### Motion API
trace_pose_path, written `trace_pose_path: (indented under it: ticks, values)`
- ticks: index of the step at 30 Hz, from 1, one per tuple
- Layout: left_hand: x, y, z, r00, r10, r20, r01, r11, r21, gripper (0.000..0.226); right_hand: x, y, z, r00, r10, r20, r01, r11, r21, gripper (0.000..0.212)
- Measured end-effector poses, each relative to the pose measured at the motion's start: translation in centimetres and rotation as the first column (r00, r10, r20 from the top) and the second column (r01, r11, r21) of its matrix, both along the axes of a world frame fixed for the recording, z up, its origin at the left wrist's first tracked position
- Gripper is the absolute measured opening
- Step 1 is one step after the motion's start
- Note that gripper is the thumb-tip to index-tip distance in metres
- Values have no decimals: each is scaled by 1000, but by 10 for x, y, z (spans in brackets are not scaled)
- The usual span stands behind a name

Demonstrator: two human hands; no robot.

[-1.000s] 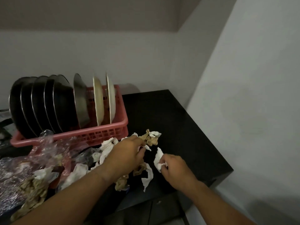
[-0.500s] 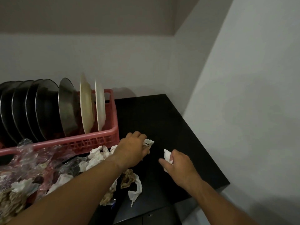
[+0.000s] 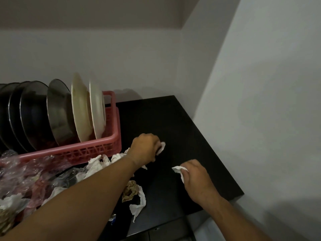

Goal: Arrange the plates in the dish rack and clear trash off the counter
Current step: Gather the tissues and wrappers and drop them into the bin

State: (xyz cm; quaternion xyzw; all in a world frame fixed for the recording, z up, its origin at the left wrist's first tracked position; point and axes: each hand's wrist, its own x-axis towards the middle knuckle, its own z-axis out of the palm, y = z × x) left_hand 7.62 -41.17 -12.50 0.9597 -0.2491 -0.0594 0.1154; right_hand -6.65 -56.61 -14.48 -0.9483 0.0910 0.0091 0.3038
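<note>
White scrap (image 3: 162,147) sits pinched in the left hand (image 3: 144,148); the right hand (image 3: 196,178) grips another scrap (image 3: 178,169). Brown wad (image 3: 130,190) and strip (image 3: 139,204) lie on the surface (image 3: 173,122), 6 o'clock from the nearer left hand; the strip runs 1-to-7.

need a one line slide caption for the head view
Left hand and right hand pinch tissue scraps over the black counter beside a pink dish rack of upright plates.

Rear wall (image 3: 121,58): plain grey, meeting the right-hand wall (image 3: 269,101) at a vertical corner. A darker bulkhead (image 3: 86,11) projects overhead. Dark cabinet fronts (image 3: 156,232) occupy the bottom edge
</note>
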Motion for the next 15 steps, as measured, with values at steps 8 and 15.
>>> trace_pose_path:
  ticks: [8,15]
  values:
    - [-3,10,52,981,-41,-191,-55,880,-472,32,12,6,2,987,-142,-76,158,945,286,38]
    - [2,28,52,957,40,-286,-147,921,-361,8,33,17,14,966,-249,-76,253,833,493,17]
